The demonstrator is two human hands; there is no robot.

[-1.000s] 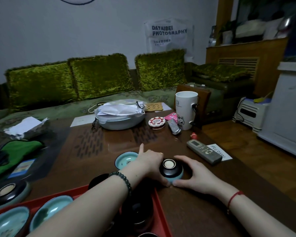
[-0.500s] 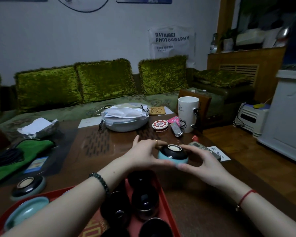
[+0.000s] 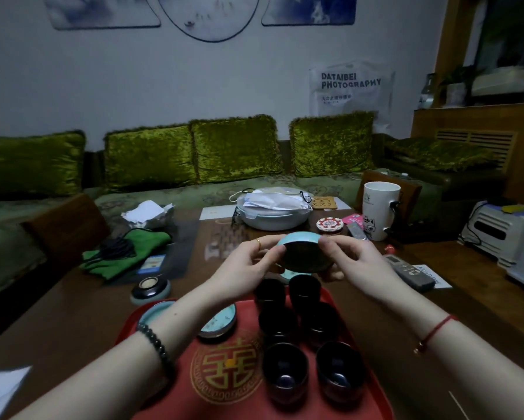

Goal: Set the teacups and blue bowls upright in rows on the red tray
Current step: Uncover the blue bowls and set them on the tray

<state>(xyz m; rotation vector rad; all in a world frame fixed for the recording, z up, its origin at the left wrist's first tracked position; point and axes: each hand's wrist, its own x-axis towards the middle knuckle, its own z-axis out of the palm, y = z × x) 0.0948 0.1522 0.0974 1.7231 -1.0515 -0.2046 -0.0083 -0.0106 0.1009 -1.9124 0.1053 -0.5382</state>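
My left hand [image 3: 248, 262] and my right hand [image 3: 348, 262] together hold a blue bowl [image 3: 304, 251] in the air above the far end of the red tray [image 3: 224, 386]; the bowl is tilted, its dark outside towards me. Several dark teacups [image 3: 285, 374] stand upright in two rows on the tray's right side. Two blue bowls [image 3: 219, 321] sit upright on the tray's left, one partly hidden by my left forearm. Another bowl [image 3: 150, 289] lies upside down on the table left of the tray. A further blue bowl [image 3: 286, 274] shows just beyond the cups, under my hands.
Beyond my hands stand a lidded grey container [image 3: 274, 215], a white mug [image 3: 378, 213] and a round red-and-white tin [image 3: 329, 224]. A remote [image 3: 409, 271] lies at the right, a green cloth with a cable [image 3: 127, 251] at the left. A green sofa runs behind the wooden table [image 3: 72, 313].
Both hands lifted the upside-down bowl off the table and tilted it over, so its blue rim now faces away. The camera has pitched up, showing more wall.
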